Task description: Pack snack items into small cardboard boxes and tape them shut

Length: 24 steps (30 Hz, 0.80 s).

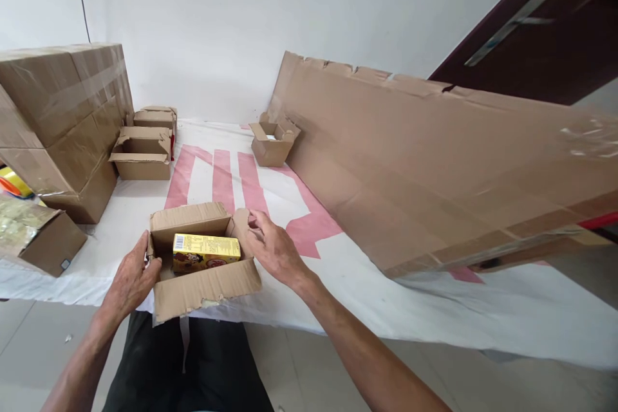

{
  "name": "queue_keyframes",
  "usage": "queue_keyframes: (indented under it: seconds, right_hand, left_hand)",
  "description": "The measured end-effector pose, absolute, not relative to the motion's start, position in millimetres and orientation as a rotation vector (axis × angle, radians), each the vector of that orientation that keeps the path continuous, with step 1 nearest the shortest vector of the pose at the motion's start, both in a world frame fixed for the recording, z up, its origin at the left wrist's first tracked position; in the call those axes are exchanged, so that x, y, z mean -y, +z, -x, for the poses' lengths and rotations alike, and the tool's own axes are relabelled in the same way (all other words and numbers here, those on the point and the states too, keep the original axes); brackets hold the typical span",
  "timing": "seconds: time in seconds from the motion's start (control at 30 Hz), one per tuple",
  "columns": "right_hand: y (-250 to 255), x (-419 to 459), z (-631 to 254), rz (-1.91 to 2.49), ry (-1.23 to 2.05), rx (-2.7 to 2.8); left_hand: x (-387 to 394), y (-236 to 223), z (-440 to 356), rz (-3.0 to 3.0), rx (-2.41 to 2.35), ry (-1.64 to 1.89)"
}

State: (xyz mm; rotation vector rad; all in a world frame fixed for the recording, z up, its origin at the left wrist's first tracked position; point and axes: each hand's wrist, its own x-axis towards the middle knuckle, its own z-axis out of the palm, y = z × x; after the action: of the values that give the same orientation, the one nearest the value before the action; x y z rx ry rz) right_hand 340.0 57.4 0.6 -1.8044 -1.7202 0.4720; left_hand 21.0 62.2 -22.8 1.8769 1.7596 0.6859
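Observation:
An open cardboard box (207, 283) stands at the front edge of the table, its long flaps folded outward. Inside it lies a yellow printed carton (206, 252), on its side. My left hand (134, 277) grips the box's left end, with thumb and fingers closed round the short flap. At the right end, my right hand (274, 246) pinches the other short flap between thumb and fingers. Neither hand touches the yellow carton. A strip of tape hangs below the box's front side.
Stacked taped cartons (62, 109) rise at the left, beside two open boxes (143, 169). A small open box (270, 151) stands further back. A large cardboard sheet (410, 167) leans across the right side. White cloth with pink markings (224, 174) covers the table.

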Motion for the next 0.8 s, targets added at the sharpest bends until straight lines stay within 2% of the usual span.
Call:
queue_keyframes:
  seconds: [0.17, 0.33, 0.53, 0.63, 0.8]
  right_hand:
    - [-25.2, -56.1, -353.9, 1.745, 0.311, 1.675]
    - [-40.9, -53.3, -353.5, 1.610, 0.439, 1.732]
    - [-3.2, -49.5, -339.7, 1.474, 0.060, 1.876]
    - [26.7, -53.8, -333.5, 1.220, 0.307, 1.913]
    - [54.4, -69.1, -344.2, 1.117, 0.689, 1.497]
  left_hand:
    - [-72.3, -12.3, -24.0, -1.848, -1.716, 0.639]
    - [-72.8, -14.1, -23.2, -1.810, -1.680, 0.677]
    - [-69.5, -20.8, -23.8, -1.814, -1.666, 0.770]
    - [-71.5, -22.8, -23.4, -1.784, -1.671, 0.790]
    - [-75.2, -21.7, -20.8, -1.742, -1.658, 0.750]
